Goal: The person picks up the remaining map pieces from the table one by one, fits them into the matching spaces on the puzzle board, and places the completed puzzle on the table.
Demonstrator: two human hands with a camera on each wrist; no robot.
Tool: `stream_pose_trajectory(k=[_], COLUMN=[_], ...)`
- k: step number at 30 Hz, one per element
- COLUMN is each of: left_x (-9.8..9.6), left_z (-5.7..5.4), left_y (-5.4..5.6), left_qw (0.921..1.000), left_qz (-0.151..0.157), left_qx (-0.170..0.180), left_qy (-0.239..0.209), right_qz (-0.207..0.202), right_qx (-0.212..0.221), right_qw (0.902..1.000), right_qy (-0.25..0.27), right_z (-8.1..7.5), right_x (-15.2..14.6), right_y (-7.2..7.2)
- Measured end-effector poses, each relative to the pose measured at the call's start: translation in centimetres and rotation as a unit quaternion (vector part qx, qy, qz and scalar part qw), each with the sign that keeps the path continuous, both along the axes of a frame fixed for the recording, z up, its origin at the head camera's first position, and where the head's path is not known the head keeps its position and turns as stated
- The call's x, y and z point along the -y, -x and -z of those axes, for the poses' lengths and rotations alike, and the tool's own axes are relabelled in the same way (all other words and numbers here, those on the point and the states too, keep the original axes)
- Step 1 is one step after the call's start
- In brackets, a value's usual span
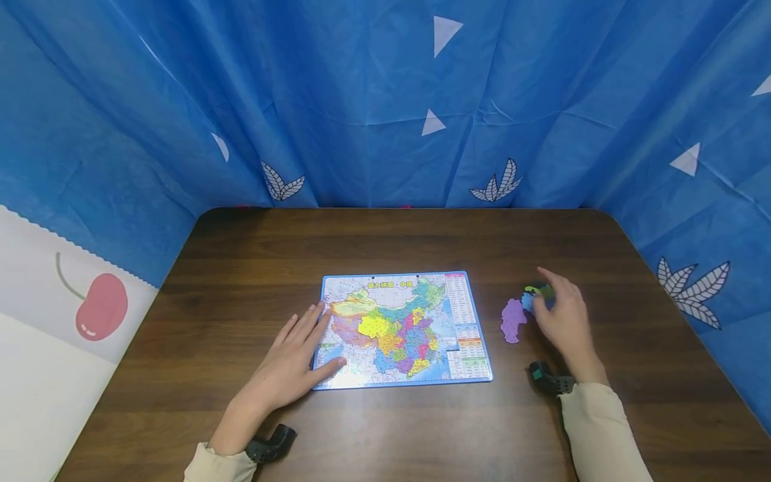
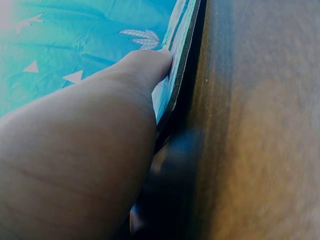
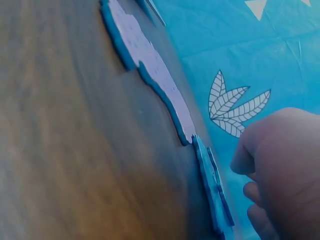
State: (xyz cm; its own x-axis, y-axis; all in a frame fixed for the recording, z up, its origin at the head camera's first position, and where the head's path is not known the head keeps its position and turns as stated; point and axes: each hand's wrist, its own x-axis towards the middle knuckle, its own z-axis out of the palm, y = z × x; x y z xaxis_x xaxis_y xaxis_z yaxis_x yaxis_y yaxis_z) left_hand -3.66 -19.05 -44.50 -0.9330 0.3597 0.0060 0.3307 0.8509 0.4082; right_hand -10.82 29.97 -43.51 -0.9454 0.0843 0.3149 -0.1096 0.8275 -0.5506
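A magnetic map puzzle board (image 1: pixel 470 320) of China lies flat on the table, covered with coloured regions. My left hand (image 1: pixel 288 361) rests with spread fingers on its left edge; in the left wrist view the thumb touches the board's edge (image 2: pixel 176 75). Right of the board lies a purple puzzle piece (image 1: pixel 513 320), with a small blue piece (image 1: pixel 527 301) and a green piece (image 1: pixel 547 291) beside it. Over these last two hovers my right hand (image 1: pixel 566 325), thumb and forefinger apart. The right wrist view shows its bent fingers above the pieces, gripping nothing visible.
The brown wooden table (image 1: pixel 385 435) has rounded far corners. Behind it and on the right hangs a blue curtain (image 1: pixel 373 80) with leaf and triangle prints. A white cloth with a cherry print (image 1: pixel 101 306) is at the left. Black wrist cameras (image 1: pixel 551 380) sit under both wrists.
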Motion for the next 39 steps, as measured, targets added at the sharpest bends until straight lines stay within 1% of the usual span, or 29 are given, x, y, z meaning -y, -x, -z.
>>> stream_pose_trajectory(k=[11,17,23,29,36,39], left_x=[-0.06,-0.08,-0.09,-0.10,-0.11,-0.14], left_z=[0.09,0.08,0.05,0.05,0.03,0.00], left_y=[0.00,-0.03,-0.03,0.02,-0.02,-0.03], left_qw=[0.9999,0.9997,0.9999,0.9999,1.0000,1.0000], left_qz=[-0.001,0.001,0.000,-0.001,-0.004,-0.002], left_qx=[-0.010,-0.022,-0.017,-0.014,-0.001,-0.007], left_qy=[-0.003,-0.007,-0.005,-0.005,0.000,0.001], right_qz=[0.021,0.024,0.026,0.023,0.032,0.038], right_qx=[0.045,0.050,0.062,0.055,0.046,0.051], right_qw=[0.9987,0.9984,0.9977,0.9981,0.9983,0.9979], right_qy=[-0.001,-0.004,-0.007,-0.011,-0.013,-0.014], right_z=[0.29,0.35,0.40,0.43,0.53,0.47], right_x=[-0.46,-0.52,-0.52,-0.55,-0.64,-0.65], right_y=[-0.13,-0.08,-0.04,-0.05,0.00,-0.06])
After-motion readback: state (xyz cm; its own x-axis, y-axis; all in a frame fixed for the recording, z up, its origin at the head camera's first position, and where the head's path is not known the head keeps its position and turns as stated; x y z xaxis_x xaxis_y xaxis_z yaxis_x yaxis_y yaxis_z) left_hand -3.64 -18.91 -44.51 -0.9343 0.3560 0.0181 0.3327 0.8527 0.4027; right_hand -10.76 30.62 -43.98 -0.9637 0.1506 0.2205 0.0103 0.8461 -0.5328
